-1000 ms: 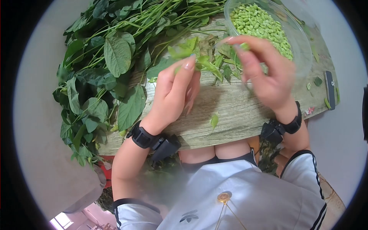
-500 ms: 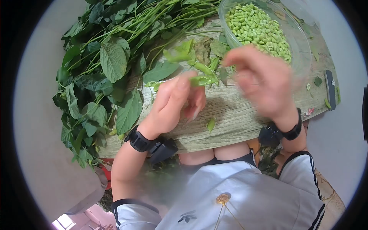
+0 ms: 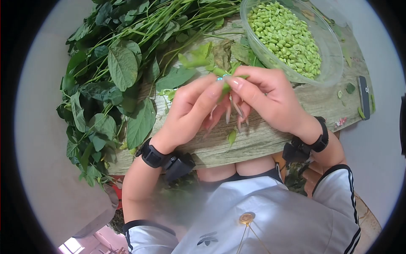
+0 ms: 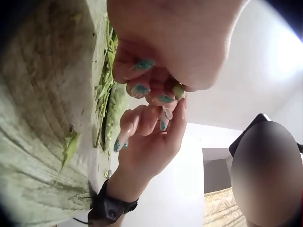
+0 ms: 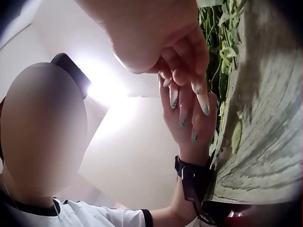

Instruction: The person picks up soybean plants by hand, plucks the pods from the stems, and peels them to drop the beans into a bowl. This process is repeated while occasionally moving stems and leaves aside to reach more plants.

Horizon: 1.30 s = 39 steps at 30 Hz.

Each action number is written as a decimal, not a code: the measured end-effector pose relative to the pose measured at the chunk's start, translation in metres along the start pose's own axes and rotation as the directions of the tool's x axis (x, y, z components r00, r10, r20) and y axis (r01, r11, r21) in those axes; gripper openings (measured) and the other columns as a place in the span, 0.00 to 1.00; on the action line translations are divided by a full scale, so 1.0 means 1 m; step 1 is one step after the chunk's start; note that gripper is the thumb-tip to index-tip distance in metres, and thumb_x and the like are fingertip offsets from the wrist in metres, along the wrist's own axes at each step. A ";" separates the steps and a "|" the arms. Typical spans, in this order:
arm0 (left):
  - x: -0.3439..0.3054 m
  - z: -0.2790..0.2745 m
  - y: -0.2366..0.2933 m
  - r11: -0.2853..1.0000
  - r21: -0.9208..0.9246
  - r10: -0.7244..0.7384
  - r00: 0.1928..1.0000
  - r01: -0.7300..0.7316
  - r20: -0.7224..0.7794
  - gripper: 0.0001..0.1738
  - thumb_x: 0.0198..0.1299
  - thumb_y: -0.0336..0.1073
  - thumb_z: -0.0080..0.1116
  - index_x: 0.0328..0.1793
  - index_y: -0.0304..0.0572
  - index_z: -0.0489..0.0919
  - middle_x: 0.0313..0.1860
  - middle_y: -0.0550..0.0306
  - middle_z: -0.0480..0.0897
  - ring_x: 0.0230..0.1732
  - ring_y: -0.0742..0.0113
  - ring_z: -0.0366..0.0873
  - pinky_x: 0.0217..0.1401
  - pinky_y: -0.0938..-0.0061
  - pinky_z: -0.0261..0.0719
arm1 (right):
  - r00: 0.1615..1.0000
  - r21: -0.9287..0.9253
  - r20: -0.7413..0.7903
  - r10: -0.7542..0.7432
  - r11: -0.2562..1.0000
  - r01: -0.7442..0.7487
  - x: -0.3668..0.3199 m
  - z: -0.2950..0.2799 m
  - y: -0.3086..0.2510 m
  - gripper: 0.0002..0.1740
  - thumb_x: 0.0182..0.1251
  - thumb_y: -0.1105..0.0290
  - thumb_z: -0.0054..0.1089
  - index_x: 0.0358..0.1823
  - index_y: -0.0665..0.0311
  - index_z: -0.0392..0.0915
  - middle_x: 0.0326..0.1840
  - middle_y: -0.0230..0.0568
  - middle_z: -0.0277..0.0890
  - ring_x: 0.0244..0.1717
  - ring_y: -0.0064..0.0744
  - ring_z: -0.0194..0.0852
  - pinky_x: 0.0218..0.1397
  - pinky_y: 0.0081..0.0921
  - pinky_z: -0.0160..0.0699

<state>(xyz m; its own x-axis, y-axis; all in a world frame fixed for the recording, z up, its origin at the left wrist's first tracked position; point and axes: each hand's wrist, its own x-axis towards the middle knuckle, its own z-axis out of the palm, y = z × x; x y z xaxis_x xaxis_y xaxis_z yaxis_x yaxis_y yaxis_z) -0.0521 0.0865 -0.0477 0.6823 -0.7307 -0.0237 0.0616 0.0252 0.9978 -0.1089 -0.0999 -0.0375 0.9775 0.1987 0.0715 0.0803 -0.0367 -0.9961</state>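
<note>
In the head view my left hand (image 3: 190, 108) and right hand (image 3: 275, 95) meet over the table, fingertips together. Between their thumbs and fingers they pinch a green bean pod (image 3: 225, 89), mostly covered by the fingers. Its pale green end (image 4: 178, 91) peeks out in the left wrist view. Just behind the fingertips lie more green pods and scraps. A clear plastic bowl (image 3: 334, 78) of shelled green beans (image 3: 287, 36) stands beyond my right hand. On the wood below the hands lies one loose green piece (image 3: 231, 136), like a pod.
A big heap of leafy bean stalks (image 3: 122, 63) covers the left and back of the wooden table (image 3: 253, 142). Wilted leaves (image 3: 222, 55) lie near the bowl. At the right edge sits a dark flat object (image 3: 363, 98), with small green scraps beside it.
The right hand has come left from beside the bowl to meet the left hand. The opened pod seen in the left hand half a second ago no longer shows there; both hands now pinch a pod.
</note>
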 end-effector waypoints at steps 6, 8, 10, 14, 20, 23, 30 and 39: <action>0.000 -0.005 0.001 0.994 0.085 -0.072 0.996 0.067 0.047 0.16 0.74 0.40 0.48 0.34 0.38 0.74 0.19 0.67 0.73 0.16 0.84 0.64 0.18 0.84 0.58 | 0.999 -0.101 -0.040 -0.017 0.995 0.013 0.004 -0.005 -0.001 0.15 0.77 0.65 0.49 0.38 0.70 0.78 0.23 0.31 0.73 0.21 0.17 0.75 0.23 0.15 0.74; -0.002 -0.006 -0.004 0.996 0.087 -0.006 0.999 0.002 0.047 0.15 0.74 0.39 0.49 0.34 0.38 0.75 0.19 0.67 0.73 0.16 0.84 0.64 0.18 0.84 0.58 | 0.990 0.226 0.056 0.126 0.965 -0.136 0.004 -0.005 0.001 0.15 0.78 0.64 0.47 0.43 0.70 0.77 0.21 0.34 0.72 0.18 0.22 0.77 0.20 0.17 0.76; -0.002 -0.005 -0.004 0.994 0.090 0.062 0.997 -0.067 0.051 0.14 0.73 0.37 0.49 0.34 0.38 0.75 0.19 0.67 0.73 0.16 0.84 0.65 0.19 0.84 0.58 | 0.981 0.328 0.098 0.169 0.925 -0.193 0.004 -0.002 -0.005 0.17 0.77 0.61 0.48 0.37 0.68 0.75 0.21 0.34 0.73 0.16 0.23 0.75 0.19 0.18 0.75; -0.001 -0.003 -0.008 0.974 0.087 0.205 0.977 -0.210 0.058 0.12 0.73 0.36 0.51 0.37 0.36 0.78 0.17 0.67 0.73 0.16 0.83 0.65 0.19 0.84 0.59 | 0.930 0.527 0.240 0.277 0.767 -0.365 0.005 -0.004 -0.003 0.16 0.78 0.63 0.44 0.48 0.70 0.72 0.19 0.36 0.70 0.12 0.27 0.74 0.11 0.20 0.72; 0.001 -0.008 -0.004 0.976 0.184 0.121 0.993 -0.118 -0.004 0.15 0.71 0.37 0.54 0.31 0.36 0.79 0.16 0.66 0.75 0.14 0.83 0.66 0.16 0.83 0.58 | 0.993 0.291 -0.060 0.106 0.953 -0.084 0.002 -0.001 0.004 0.18 0.77 0.62 0.49 0.33 0.68 0.76 0.20 0.30 0.73 0.12 0.18 0.70 0.15 0.14 0.65; -0.003 -0.011 0.001 0.967 0.233 0.099 0.995 -0.100 0.019 0.18 0.72 0.41 0.52 0.31 0.37 0.78 0.16 0.65 0.76 0.13 0.84 0.67 0.15 0.84 0.59 | 0.974 -0.043 -0.201 -0.104 0.994 0.097 -0.001 0.004 0.008 0.16 0.77 0.65 0.49 0.34 0.68 0.78 0.19 0.29 0.73 0.13 0.14 0.67 0.16 0.13 0.61; -0.003 0.004 -0.004 0.994 0.106 -0.004 0.999 -0.002 0.053 0.20 0.76 0.46 0.44 0.39 0.38 0.76 0.19 0.66 0.74 0.13 0.83 0.65 0.15 0.85 0.59 | 0.996 0.026 -0.042 -0.075 0.997 0.076 0.002 0.008 0.020 0.13 0.77 0.66 0.49 0.36 0.67 0.77 0.20 0.28 0.73 0.18 0.12 0.68 0.20 0.15 0.64; 0.000 0.006 -0.006 0.999 0.028 -0.034 0.999 0.035 -0.023 0.21 0.78 0.45 0.36 0.36 0.37 0.71 0.19 0.65 0.71 0.11 0.81 0.65 0.12 0.85 0.58 | 0.997 -0.036 -0.061 -0.043 0.999 0.041 0.003 0.003 0.021 0.17 0.80 0.61 0.42 0.39 0.68 0.71 0.24 0.32 0.71 0.22 0.17 0.70 0.24 0.13 0.67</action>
<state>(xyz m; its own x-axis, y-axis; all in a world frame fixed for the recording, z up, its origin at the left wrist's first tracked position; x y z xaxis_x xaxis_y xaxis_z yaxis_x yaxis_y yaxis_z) -0.0565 0.0820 -0.0531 0.6961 -0.7154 -0.0595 0.0650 -0.0197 0.9977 -0.1050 -0.0970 -0.0584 0.9832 0.1395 0.1174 0.1272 -0.0636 -0.9898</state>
